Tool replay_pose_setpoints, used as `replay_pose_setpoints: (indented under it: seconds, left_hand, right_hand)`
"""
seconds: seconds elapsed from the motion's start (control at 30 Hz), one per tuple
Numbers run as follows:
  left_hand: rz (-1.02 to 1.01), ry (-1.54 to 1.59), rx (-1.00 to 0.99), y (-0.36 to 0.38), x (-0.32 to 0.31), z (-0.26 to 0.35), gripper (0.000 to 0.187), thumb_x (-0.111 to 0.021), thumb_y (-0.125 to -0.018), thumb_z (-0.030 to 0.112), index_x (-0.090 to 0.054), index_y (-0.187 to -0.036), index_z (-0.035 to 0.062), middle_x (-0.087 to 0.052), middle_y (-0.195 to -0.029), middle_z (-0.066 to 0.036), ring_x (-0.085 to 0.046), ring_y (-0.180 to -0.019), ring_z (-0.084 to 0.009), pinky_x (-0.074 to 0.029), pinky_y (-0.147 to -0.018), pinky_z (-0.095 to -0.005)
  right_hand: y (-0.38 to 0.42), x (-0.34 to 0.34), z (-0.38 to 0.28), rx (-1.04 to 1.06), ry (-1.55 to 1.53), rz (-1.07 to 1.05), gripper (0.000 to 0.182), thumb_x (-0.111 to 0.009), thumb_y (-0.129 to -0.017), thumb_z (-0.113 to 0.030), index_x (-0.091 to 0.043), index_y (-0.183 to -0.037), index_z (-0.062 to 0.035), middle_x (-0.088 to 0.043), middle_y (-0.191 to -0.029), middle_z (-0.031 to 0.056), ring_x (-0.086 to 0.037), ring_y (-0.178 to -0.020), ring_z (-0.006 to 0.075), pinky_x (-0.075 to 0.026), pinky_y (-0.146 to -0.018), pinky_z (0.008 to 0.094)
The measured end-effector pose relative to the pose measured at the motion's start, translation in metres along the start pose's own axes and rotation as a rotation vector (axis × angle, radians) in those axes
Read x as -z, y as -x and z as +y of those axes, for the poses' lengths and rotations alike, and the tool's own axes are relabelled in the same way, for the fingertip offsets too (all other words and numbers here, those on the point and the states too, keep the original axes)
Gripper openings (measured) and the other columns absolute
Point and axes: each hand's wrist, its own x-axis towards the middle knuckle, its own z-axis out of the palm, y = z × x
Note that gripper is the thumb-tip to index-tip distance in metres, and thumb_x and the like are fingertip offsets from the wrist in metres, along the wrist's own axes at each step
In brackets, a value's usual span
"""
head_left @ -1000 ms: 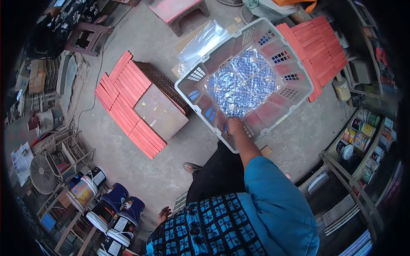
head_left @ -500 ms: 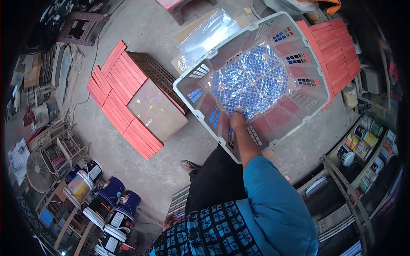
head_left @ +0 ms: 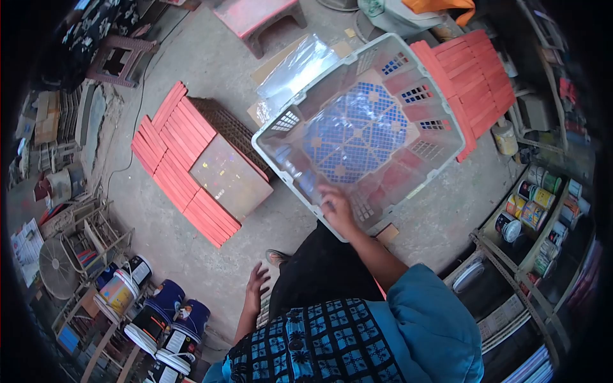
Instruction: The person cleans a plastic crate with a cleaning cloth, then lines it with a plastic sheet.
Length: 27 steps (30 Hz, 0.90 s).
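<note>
My right hand (head_left: 337, 207) is over the near left edge of a large grey plastic crate (head_left: 429, 185), its fingers apart, partly blurred, and nothing visible in them. Through the crate's open top I see its blue and pale mesh bottom (head_left: 357, 137). Shiny streaks suggest clear plastic film in it, though its edges are hard to make out. My left hand (head_left: 257, 284) is raised beside my dark trousers, fingers spread, holding nothing.
Red wooden strips (head_left: 185, 137) lie on a board-topped crate at left; more red strips (head_left: 482, 83) are at right. Clear plastic sheets (head_left: 297, 70) lie on cardboard behind. Paint buckets (head_left: 156, 306), a pink stool (head_left: 258, 19) and shelved paint cans (head_left: 530, 204) stand around.
My right hand has drawn back from the crate's bottom towards its near edge. The film's glare across the bottom has lessened. My left hand has risen into fuller view.
</note>
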Motion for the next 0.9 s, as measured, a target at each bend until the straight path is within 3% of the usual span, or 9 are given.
replay_pose_setpoints:
  seconds: [0.1, 0.23, 0.3, 0.4, 0.53, 0.63, 0.67, 0.77, 0.9]
  left_hand:
    - [-0.051, 0.229, -0.082, -0.017, -0.038, 0.050, 0.067, -0.046, -0.079, 0.037, -0.018, -0.137, 0.0195, -0.039, -0.128, -0.011, -0.047, -0.108, -0.0258, -0.038, -0.087, -0.0396]
    - [-0.242, 0.521, -0.152, -0.026, -0.055, 0.073, 0.066, -0.046, -0.080, 0.026, -0.015, -0.137, 0.0189, -0.042, -0.124, -0.011, -0.049, -0.106, -0.0242, -0.044, -0.081, -0.0346]
    - [-0.326, 0.489, -0.225, -0.030, -0.057, 0.076, 0.064, -0.044, -0.079, 0.009, -0.018, -0.136, 0.0154, -0.046, -0.119, -0.012, -0.053, -0.100, -0.0233, -0.047, -0.078, -0.0347]
    - [-0.371, 0.421, -0.238, -0.026, -0.056, 0.077, 0.059, -0.041, -0.076, -0.001, -0.027, -0.133, 0.0111, -0.050, -0.112, -0.012, -0.054, -0.098, -0.0216, -0.046, -0.082, -0.0352]
    - [-0.449, 0.353, -0.141, -0.008, -0.061, 0.087, 0.053, -0.043, -0.080, 0.018, -0.031, -0.130, 0.0085, -0.050, -0.116, -0.010, -0.051, -0.101, -0.0219, -0.043, -0.085, -0.0365]
    - [-0.709, 0.384, -0.025, 0.019, -0.074, 0.101, 0.054, -0.042, -0.081, 0.026, -0.029, -0.130, 0.0075, -0.051, -0.114, -0.012, -0.051, -0.101, -0.0232, -0.043, -0.085, -0.0376]
    - [-0.782, 0.392, 0.006, 0.024, -0.075, 0.102, 0.055, -0.039, -0.081, 0.029, -0.028, -0.131, 0.0071, -0.051, -0.114, -0.014, -0.052, -0.101, -0.0245, -0.042, -0.085, -0.0385]
    - [-0.863, 0.203, 0.024, 0.025, -0.071, 0.102, 0.052, -0.038, -0.084, 0.029, -0.028, -0.132, 0.0104, -0.050, -0.116, -0.013, -0.049, -0.105, -0.0238, -0.039, -0.089, -0.0403]
    - [-0.542, -0.089, 0.062, -0.021, -0.062, 0.084, 0.049, -0.040, -0.082, 0.030, -0.038, -0.126, 0.0101, -0.052, -0.115, -0.011, -0.051, -0.102, -0.0228, -0.040, -0.085, -0.0377]
  right_hand:
    - [0.036, -0.007, -0.050, 0.147, -0.098, -0.175, 0.003, -0.055, -0.068, -0.002, -0.052, -0.067, -0.0018, -0.059, -0.104, 0.0128, -0.055, -0.097, 0.0259, -0.044, -0.077, 0.0325]
    - [0.083, -0.020, -0.107, -0.021, -0.457, -0.515, 0.005, -0.051, -0.072, -0.005, -0.052, -0.072, 0.0000, -0.060, -0.096, 0.0125, -0.055, -0.094, 0.0174, -0.041, -0.082, 0.0298]
    - [0.098, -0.014, -0.135, -0.179, -0.336, -0.637, 0.007, -0.051, -0.072, -0.006, -0.054, -0.074, -0.0003, -0.059, -0.084, 0.0120, -0.055, -0.087, 0.0206, -0.041, -0.079, 0.0308]
    - [0.119, -0.017, -0.149, 0.000, -0.214, -0.329, 0.026, -0.057, -0.072, -0.012, -0.053, -0.096, -0.0013, -0.055, -0.091, 0.0136, -0.054, -0.086, 0.0256, -0.042, -0.079, 0.0326]
    - [0.137, -0.022, -0.177, 0.087, 0.086, 0.182, 0.044, -0.058, -0.075, -0.010, -0.046, -0.117, -0.0046, -0.052, -0.105, 0.0160, -0.052, -0.097, 0.0275, -0.041, -0.084, 0.0350]
    - [0.136, 0.005, -0.167, 0.097, 0.049, 0.113, 0.048, -0.056, -0.072, -0.002, -0.046, -0.119, -0.0054, -0.055, -0.105, 0.0156, -0.056, -0.093, 0.0296, -0.044, -0.079, 0.0350]
    - [0.135, 0.019, -0.161, -0.090, -0.142, 0.104, 0.044, -0.053, -0.072, 0.004, -0.051, -0.115, -0.0053, -0.058, -0.103, 0.0146, -0.058, -0.089, 0.0229, -0.046, -0.076, 0.0314]
    - [0.125, 0.104, -0.146, -0.178, -0.199, 0.227, 0.034, -0.052, -0.074, 0.005, -0.060, -0.105, -0.0077, -0.061, -0.087, 0.0032, -0.052, -0.072, 0.0090, -0.043, -0.060, 0.0238]
    - [0.123, 0.275, -0.122, -0.440, 0.006, 0.387, 0.028, -0.045, -0.071, -0.001, -0.066, -0.089, -0.0074, -0.057, -0.065, -0.0006, -0.047, -0.052, 0.0081, -0.038, -0.046, 0.0232]
